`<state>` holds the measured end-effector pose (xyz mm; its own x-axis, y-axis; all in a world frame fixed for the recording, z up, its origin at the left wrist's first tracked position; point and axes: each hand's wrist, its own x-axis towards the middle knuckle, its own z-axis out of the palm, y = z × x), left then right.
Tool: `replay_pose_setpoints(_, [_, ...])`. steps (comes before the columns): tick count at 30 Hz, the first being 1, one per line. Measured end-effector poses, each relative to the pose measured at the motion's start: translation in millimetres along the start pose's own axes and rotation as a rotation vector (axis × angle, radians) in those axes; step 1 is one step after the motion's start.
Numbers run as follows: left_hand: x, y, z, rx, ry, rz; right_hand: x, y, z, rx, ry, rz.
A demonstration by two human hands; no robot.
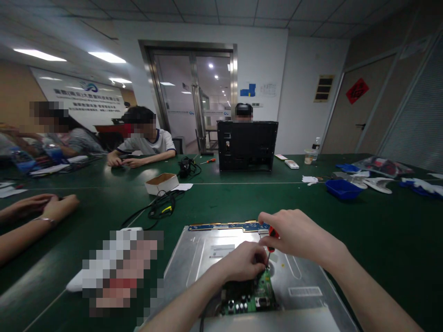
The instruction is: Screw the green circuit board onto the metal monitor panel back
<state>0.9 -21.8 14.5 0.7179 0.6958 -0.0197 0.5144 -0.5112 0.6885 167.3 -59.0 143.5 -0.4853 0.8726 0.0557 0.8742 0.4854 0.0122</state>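
Nearest: green circuit board (266,291) on the back of a silver metal panel (197,265), panel flat on the green table (398,258). Black cable (202,320) left of the board, white barcode label (305,291) on the panel to its right. Left hand (245,263) over the board's far edge, thumb and fingers drawn together beside the screwdriver shaft; can't tell if they pinch anything. Right hand (297,233) just beyond, fingers clamped on the red and black handle of 1 screwdriver (272,240), shaft nearly upright, tip down by the board's far edge; exact contact too small to tell. Blue strip board (221,226) along the panel's far edge, by the right hand.

Left of the panel: white object (114,258), partly pixelated. Farther left, a co-worker's 2 hands (60,207) close together, bracelet on 1 wrist, contents unclear.

Mid-table: black cables (169,198) with a yellow piece, near an open white box (162,188). Right side, blue tray (342,190), blue and white gloves (420,186), plastic bag (382,166) behind the tray.

Far side: black display housing (247,145) standing upright, 1 person behind it; 2nd screwdriver (208,161) lying left of it, cup (308,157) and bottle (316,150) to its right. Person in white shirt (161,142) seated left, forearms on table. Glass doors (176,99) at back
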Motion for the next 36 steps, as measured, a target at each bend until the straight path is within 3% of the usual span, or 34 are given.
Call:
replay_pose_setpoints(8, [2,-4,2.1,-0.003,-0.006,-0.018,2,0,0,-0.005,-0.003,0.014])
replay_pose_setpoints(20, [0,1,-1.1,0.005,-0.021,-0.035,-3,20,0,0.218,-0.072,-0.074])
replay_pose_setpoints(29, [1,-3,1.6,-0.029,-0.003,-0.017,5,2,1,0.019,0.000,-0.029])
replay_pose_setpoints(36, [1,-2,1.4,-0.069,0.003,-0.028,5,5,5,0.075,-0.001,-0.051])
